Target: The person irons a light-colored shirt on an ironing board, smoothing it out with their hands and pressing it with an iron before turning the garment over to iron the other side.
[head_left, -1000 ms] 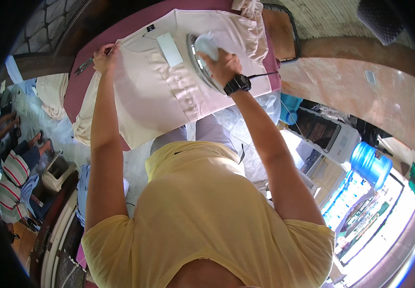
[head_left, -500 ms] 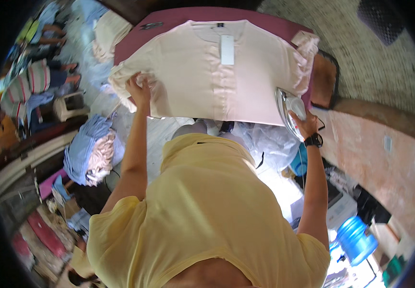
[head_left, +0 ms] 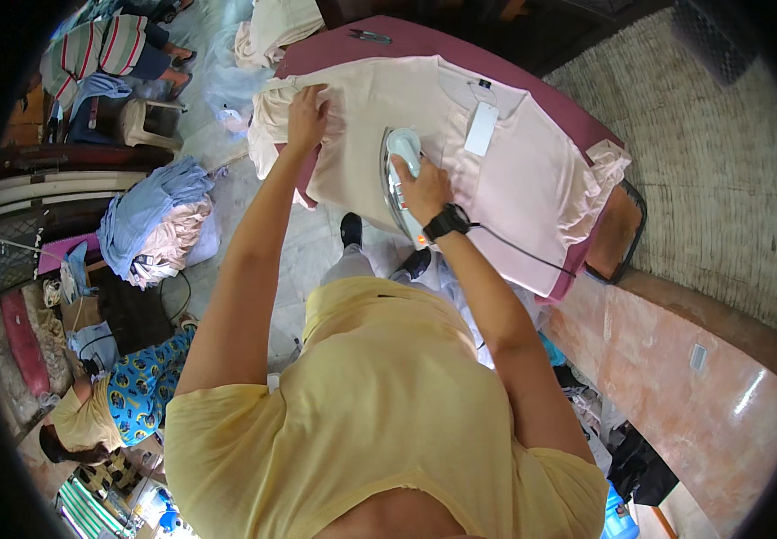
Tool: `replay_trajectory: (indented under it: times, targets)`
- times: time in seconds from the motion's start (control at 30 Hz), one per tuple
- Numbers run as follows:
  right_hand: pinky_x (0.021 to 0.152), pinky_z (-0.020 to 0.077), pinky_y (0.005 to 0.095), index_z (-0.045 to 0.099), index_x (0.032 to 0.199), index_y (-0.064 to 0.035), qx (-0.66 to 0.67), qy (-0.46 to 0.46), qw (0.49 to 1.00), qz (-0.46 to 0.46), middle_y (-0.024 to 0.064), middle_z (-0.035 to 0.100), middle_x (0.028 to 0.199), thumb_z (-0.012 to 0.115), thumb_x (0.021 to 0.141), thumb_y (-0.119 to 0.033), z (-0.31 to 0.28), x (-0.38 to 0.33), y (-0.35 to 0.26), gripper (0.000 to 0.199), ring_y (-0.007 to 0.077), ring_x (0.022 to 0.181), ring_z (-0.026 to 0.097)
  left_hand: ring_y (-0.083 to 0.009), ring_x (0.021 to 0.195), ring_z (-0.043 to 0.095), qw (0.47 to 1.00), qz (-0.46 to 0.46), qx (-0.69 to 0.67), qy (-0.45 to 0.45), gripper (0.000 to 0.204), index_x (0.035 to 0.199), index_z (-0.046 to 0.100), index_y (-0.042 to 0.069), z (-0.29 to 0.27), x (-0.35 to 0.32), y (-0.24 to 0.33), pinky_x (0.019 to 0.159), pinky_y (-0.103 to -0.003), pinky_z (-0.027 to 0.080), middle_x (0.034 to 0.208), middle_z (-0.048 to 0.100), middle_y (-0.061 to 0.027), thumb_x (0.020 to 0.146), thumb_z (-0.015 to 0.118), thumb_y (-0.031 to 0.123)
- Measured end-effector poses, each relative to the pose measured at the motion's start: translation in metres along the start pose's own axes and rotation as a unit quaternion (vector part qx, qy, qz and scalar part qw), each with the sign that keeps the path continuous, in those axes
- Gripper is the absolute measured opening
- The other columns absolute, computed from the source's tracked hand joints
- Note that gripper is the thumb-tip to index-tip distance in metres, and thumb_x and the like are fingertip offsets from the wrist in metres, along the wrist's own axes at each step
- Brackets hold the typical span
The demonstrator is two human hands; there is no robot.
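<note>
A pale pink blouse (head_left: pixel 361 94) with gathered cuffs lies spread over a maroon-covered ironing board (head_left: pixel 424 34). A white tag (head_left: pixel 481 128) rests on it below the neckline. My right hand (head_left: pixel 426 190) grips the handle of a steam iron (head_left: pixel 403 144), which stands on the blouse's front, left of the tag. The iron's dark cord runs right across the fabric. At the left sleeve, my left hand (head_left: pixel 307 117) is closed on the bunched cloth; its fingertips are partly hidden. Small thread snips (head_left: pixel 369 37) lie on the board's far edge.
A pile of blue and pink clothes (head_left: pixel 159 225) sits at the left. Behind it is a plastic stool (head_left: pixel 150 124), near a person in striped clothing. Another person bends at the lower left. A pinkish stone ledge (head_left: pixel 649 350) runs along the right.
The iron in my right hand has moved left from the blouse's right side to its middle. My left hand has shifted farther out along the left sleeve. The whole view has turned.
</note>
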State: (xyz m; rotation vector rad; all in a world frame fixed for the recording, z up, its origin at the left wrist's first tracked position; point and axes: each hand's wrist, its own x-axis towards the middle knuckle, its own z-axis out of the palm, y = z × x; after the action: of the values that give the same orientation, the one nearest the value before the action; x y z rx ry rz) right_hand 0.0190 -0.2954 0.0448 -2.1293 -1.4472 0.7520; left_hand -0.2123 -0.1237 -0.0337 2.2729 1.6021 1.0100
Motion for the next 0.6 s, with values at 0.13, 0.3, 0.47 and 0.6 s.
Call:
replay_trajectory:
  times: [0.13, 0.3, 0.47, 0.6]
  targets:
    - [0.075, 0.0494, 0.0553, 0.064, 0.095, 0.0049, 0.021, -0.03, 0.999, 0.02, 0.0323, 0.064, 0.08, 0.056, 0.089, -0.055, 0.033, 0.002, -0.034, 0.061, 0.0486, 0.082, 0.064, -0.0358, 0.107, 0.057, 0.997, 0.052, 0.042, -0.031, 0.039, 0.123, 0.057, 0.012, 0.038, 0.056, -0.009, 0.091, -0.046, 0.045, 0.115, 0.061, -0.0136, 0.085, 0.066, 0.019]
    - [0.071, 0.0503, 0.0553, 0.064, 0.093, 0.0045, 0.007, 0.065, 0.998, 0.026, 0.031, 0.065, 0.079, 0.058, 0.089, -0.053, 0.058, 0.047, -0.049, 0.057, 0.0499, 0.078, 0.063, -0.0332, 0.101, 0.06, 0.994, 0.068, 0.042, -0.072, 0.033, 0.113, 0.062, 0.012, 0.073, 0.1, 0.003, 0.085, -0.042, 0.048, 0.102, 0.063, -0.0137, 0.085, 0.068, 0.028]
    - [0.073, 0.0522, 0.0524, 0.066, 0.097, 0.0019, 0.031, 0.137, 0.99, 0.018, 0.0279, 0.067, 0.083, 0.059, 0.089, -0.053, 0.063, 0.123, -0.056, 0.056, 0.0479, 0.079, 0.065, -0.0257, 0.079, 0.065, 0.981, -0.018, -0.153, -0.115, 0.016, 0.093, 0.067, 0.007, 0.097, 0.133, -0.023, 0.072, -0.037, 0.052, 0.084, 0.065, -0.0092, 0.085, 0.069, 0.022]
    - [0.076, 0.053, 0.0515, 0.067, 0.099, 0.0023, -0.046, 0.132, 0.99, 0.017, 0.0282, 0.067, 0.087, 0.058, 0.088, -0.056, 0.055, 0.154, -0.067, 0.06, 0.0469, 0.084, 0.065, -0.027, 0.081, 0.066, 0.962, -0.036, -0.227, -0.145, 0.016, 0.09, 0.069, 0.008, 0.104, 0.142, -0.035, 0.073, -0.038, 0.052, 0.089, 0.068, -0.0109, 0.082, 0.071, 0.022]
